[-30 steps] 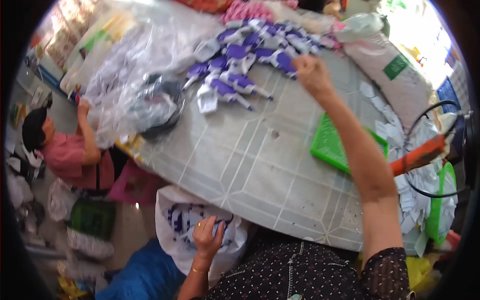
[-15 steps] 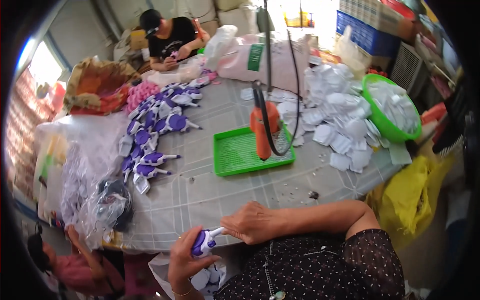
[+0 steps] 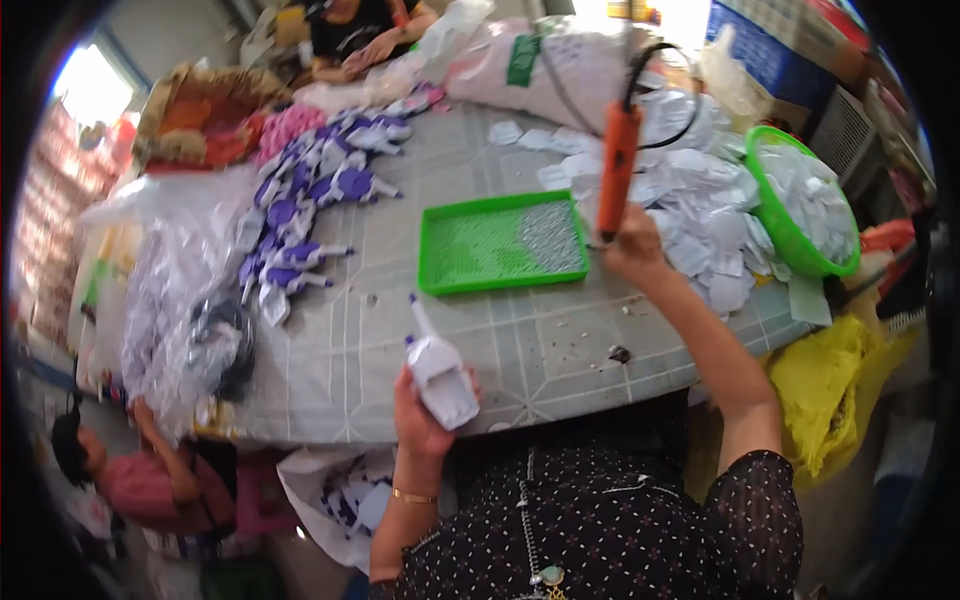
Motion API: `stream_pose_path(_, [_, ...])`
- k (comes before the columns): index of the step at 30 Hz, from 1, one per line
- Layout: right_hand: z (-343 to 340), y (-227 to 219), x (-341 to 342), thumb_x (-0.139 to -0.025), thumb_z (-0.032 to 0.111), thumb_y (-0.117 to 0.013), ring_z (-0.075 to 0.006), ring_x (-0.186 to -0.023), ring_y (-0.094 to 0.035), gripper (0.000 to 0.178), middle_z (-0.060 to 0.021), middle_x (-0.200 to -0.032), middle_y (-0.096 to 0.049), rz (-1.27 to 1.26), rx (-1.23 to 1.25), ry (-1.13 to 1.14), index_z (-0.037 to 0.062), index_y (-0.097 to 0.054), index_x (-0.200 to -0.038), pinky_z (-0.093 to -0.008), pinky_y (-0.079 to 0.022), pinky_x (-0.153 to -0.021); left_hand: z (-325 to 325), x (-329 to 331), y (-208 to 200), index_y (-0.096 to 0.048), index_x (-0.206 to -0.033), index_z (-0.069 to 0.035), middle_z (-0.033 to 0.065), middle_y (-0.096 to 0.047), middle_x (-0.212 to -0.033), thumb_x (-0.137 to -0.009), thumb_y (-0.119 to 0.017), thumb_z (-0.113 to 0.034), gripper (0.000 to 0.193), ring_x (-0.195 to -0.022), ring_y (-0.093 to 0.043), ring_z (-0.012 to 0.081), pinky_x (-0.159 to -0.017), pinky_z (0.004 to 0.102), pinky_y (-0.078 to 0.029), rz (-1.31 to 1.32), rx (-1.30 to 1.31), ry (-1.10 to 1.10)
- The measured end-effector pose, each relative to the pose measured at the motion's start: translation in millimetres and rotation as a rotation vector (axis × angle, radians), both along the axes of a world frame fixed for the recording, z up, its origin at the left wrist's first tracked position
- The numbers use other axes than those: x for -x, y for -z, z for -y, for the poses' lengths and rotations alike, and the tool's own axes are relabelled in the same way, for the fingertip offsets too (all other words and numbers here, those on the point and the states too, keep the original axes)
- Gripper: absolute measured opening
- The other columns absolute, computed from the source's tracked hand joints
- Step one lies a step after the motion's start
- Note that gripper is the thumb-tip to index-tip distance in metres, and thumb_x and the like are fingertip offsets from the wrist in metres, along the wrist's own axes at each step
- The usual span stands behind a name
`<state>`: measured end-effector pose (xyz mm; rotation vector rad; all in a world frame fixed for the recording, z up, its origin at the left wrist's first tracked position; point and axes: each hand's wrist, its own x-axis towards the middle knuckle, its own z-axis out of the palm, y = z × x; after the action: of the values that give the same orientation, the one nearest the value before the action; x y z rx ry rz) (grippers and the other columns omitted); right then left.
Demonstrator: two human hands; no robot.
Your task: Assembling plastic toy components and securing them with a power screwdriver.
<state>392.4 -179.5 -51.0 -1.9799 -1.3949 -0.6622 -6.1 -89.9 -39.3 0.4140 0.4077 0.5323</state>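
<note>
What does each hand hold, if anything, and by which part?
The left hand holds a white piece by its wide end. The right hand is at the lower end of the orange tool; whether it grips is unclear.

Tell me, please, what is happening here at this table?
The person's left hand holds a white plastic piece, its hollow side showing. The right hand is at the lower end of a corded orange tool, beside a green tray with small silvery pieces; whether it grips the tool is unclear. Purple-and-white pieces lie to the left, flat white parts to the right.
</note>
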Motion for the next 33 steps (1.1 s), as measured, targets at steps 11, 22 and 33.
stream_pose_path(11, [53, 8, -53, -0.093, 0.003, -0.060, -0.0406, -0.090, -0.066, 0.017, -0.0201, -0.097, -0.067, 0.083, 0.103, 0.097, 0.0030, -0.067, -0.108, -0.0417, -0.052, -0.079, -4, -17, 8, -0.044, -0.147, -0.006, 0.0233, -0.058, -0.134, -0.100, -0.052, -0.057, 0.070, -0.125, -0.058, 0.0421, -0.104, 0.0585, -0.049, 0.130, -0.112, -0.124])
stream_pose_path(22, [63, -41, 189, -0.096, 0.003, -0.064, -0.0166, -0.091, -0.063, 0.044, -0.0091, -0.111, -0.064, -1.859, -0.270, -0.494, -0.0021, -0.049, -0.137, -0.0290, -0.055, -0.078, 26, -36, -7, -0.025, -0.157, -0.011, 0.0159, -0.050, -0.145, -0.096, -0.068, -0.040, 0.080, -0.138, -0.048, 0.0350, -0.115, 0.0557, -0.040, 0.077, -0.406, -0.129])
stream_pose_path(33, [44, -38, 230, -0.090, -0.001, -0.070, -0.0167, -0.098, -0.062, 0.048, -0.0111, -0.128, -0.055, -1.516, 0.232, -0.661, 0.0022, -0.052, -0.134, -0.0287, -0.057, -0.080, 28, -25, 3, -0.030, -0.154, -0.009, 0.0147, -0.053, -0.142, -0.100, -0.054, -0.057, 0.076, -0.134, -0.051, 0.0322, -0.110, 0.0511, -0.044, -0.024, -0.341, -0.225])
